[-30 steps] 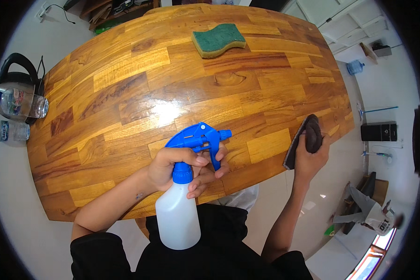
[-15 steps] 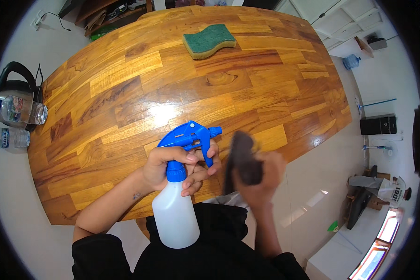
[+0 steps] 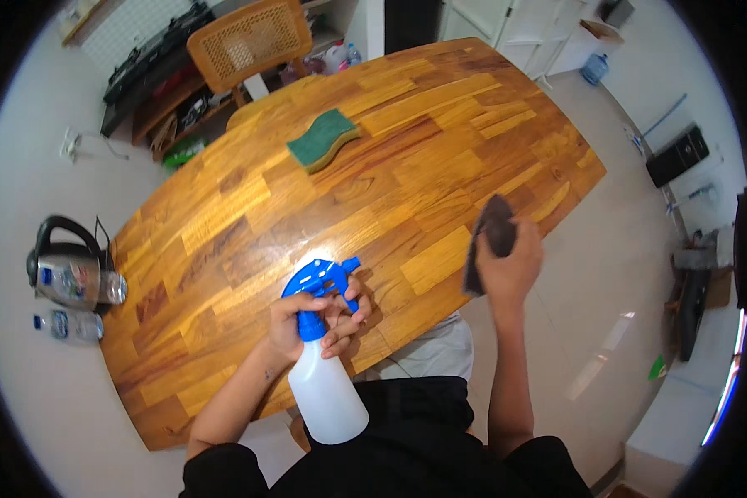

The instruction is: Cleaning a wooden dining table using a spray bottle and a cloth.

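Note:
My left hand is wrapped round the neck of a spray bottle, with its fingers by the blue trigger. The bottle has a cloudy white body and leans slightly, its blue nozzle toward the right. Above the table's near right edge, my right hand grips a dark grey cloth, folded and held on edge; whether it touches the wood cannot be told. A green and yellow sponge, wavy in shape, lies farther off on the wooden table, green side up.
Along the left edge stand an electric kettle and two clear plastic bottles. A cane-backed chair is at the far side, near low shelves. Tiled floor runs along the right, with a black box-shaped thing by the wall.
My right hand has swung right and a little up with the cloth. The view has turned and shifted, showing the chair beyond the table. My left hand keeps its grip on the spray bottle.

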`<state>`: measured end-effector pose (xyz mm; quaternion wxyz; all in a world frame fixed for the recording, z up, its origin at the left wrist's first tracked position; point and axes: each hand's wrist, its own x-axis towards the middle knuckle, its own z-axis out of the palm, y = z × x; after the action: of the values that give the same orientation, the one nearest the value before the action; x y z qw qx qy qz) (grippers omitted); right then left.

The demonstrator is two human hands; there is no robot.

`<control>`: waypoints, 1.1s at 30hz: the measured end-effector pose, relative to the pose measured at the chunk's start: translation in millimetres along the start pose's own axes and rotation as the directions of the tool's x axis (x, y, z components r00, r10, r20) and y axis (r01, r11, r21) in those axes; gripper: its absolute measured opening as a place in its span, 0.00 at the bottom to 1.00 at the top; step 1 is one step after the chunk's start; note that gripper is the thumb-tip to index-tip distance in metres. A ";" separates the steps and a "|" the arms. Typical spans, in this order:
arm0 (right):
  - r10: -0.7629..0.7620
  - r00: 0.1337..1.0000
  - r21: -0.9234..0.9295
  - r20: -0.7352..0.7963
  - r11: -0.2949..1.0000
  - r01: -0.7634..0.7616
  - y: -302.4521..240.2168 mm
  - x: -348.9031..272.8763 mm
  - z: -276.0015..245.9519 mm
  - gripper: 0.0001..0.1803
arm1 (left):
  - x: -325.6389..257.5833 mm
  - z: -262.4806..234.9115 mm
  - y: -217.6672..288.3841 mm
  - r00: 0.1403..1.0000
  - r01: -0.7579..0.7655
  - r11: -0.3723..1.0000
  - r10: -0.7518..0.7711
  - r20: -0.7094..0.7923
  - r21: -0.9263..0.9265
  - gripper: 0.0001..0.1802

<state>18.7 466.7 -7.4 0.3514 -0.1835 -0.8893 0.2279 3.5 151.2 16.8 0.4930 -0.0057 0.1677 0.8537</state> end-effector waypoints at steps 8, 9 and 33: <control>-0.205 0.945 0.182 0.255 0.970 0.161 -84.7 -82.9 -19.3 0.24 | 4.7 5.8 1.0 0.997 0.020 0.997 -0.015 -0.069 0.072 0.25; -0.229 0.946 0.228 0.227 0.957 0.177 -81.5 -81.3 -17.8 0.25 | 2.2 0.0 1.5 0.996 0.020 0.997 -0.014 -0.089 0.071 0.26; -0.140 0.958 0.199 0.252 0.976 0.090 15.8 18.5 -30.2 0.25 | 105.9 31.1 -25.3 0.996 -0.064 0.997 0.061 -0.069 -0.033 0.28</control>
<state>30.0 497.1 13.7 0.2577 -0.0657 -0.9123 0.3115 -24.8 260.8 20.5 0.4599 -0.0383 0.1694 0.8708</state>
